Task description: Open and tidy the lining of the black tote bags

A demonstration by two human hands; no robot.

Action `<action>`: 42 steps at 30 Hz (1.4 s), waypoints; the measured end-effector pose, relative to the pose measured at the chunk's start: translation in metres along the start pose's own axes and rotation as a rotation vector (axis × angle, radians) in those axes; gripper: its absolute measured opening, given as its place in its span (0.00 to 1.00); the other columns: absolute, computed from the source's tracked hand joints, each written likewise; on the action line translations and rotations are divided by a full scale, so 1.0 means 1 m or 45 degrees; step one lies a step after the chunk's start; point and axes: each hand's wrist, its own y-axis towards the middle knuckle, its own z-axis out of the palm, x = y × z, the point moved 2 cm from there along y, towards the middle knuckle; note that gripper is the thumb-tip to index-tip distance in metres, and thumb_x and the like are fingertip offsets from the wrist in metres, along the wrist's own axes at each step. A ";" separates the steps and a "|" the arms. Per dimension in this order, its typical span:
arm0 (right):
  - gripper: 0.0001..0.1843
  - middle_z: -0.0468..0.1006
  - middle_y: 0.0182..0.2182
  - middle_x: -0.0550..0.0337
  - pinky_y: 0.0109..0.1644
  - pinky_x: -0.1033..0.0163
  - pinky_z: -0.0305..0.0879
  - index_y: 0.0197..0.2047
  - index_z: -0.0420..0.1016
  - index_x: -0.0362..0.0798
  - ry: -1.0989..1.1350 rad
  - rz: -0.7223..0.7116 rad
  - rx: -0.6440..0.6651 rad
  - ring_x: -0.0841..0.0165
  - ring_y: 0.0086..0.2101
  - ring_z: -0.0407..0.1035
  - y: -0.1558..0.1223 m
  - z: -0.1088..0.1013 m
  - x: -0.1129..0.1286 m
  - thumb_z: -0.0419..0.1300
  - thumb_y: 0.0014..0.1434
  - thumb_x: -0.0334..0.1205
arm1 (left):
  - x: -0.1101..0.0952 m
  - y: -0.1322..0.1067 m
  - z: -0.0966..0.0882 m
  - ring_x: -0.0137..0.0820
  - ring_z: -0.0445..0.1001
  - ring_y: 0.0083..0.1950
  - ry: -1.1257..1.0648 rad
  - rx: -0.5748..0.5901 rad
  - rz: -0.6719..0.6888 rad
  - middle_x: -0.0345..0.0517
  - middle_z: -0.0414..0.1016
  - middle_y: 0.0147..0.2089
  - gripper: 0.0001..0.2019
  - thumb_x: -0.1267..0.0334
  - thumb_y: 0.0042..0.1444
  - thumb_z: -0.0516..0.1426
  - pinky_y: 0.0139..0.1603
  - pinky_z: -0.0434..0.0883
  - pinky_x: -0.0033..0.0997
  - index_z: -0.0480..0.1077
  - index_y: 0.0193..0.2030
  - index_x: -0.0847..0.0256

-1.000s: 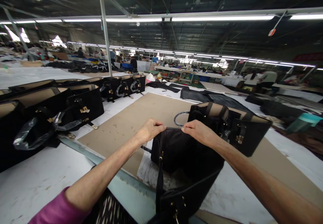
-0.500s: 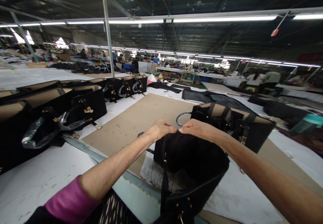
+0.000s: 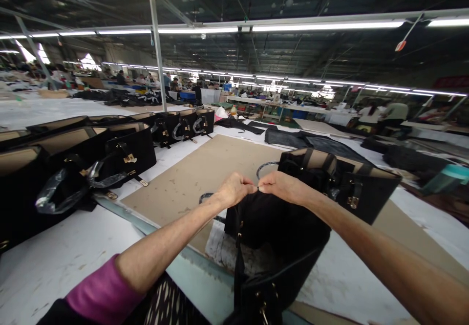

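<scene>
A black handbag with gold fittings and a dark strap is in front of me at the table's near edge. My left hand pinches its upper far edge between thumb and fingers. Right beside it, my right hand pinches the same edge, so the fingertips of both hands nearly meet. Whatever small part lies between the fingertips is too small to make out. Just behind my right hand stands another black handbag with a beige lining and gold clasp, its looped handle wrapped in clear plastic.
Several black handbags stand in rows at the left. A brown board lies on the white-covered table. Flat black pieces lie beyond it. A teal-lidded bottle is at the right. A metal post rises behind; people work farther off.
Both hands stay pinched at the handbag's edge with only tiny finger shifts. The bag's side has moved slightly inward, and the view has shifted a little.
</scene>
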 end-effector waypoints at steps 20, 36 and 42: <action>0.16 0.71 0.21 0.57 0.28 0.66 0.51 0.27 0.69 0.46 -0.669 -0.268 -0.124 0.69 0.24 0.65 -0.011 0.012 0.012 0.44 0.59 0.39 | -0.013 -0.013 -0.002 0.23 0.54 0.23 0.308 0.099 0.304 0.37 0.58 0.19 0.15 0.59 0.49 0.49 0.23 0.53 0.21 0.73 0.31 0.65; 0.14 0.65 0.20 0.64 0.28 0.68 0.49 0.22 0.63 0.47 -0.392 0.029 -0.077 0.73 0.24 0.59 -0.039 -0.010 -0.030 0.49 0.55 0.43 | -0.012 -0.018 0.001 0.22 0.53 0.21 0.280 0.019 0.260 0.35 0.54 0.16 0.14 0.59 0.48 0.50 0.22 0.52 0.21 0.69 0.21 0.65; 0.16 0.66 0.20 0.62 0.29 0.68 0.50 0.22 0.64 0.47 -0.474 0.061 -0.150 0.72 0.24 0.60 -0.039 -0.004 -0.030 0.47 0.57 0.46 | -0.011 -0.017 0.006 0.22 0.56 0.23 0.378 -0.040 0.348 0.36 0.58 0.18 0.14 0.60 0.50 0.49 0.25 0.54 0.21 0.69 0.22 0.65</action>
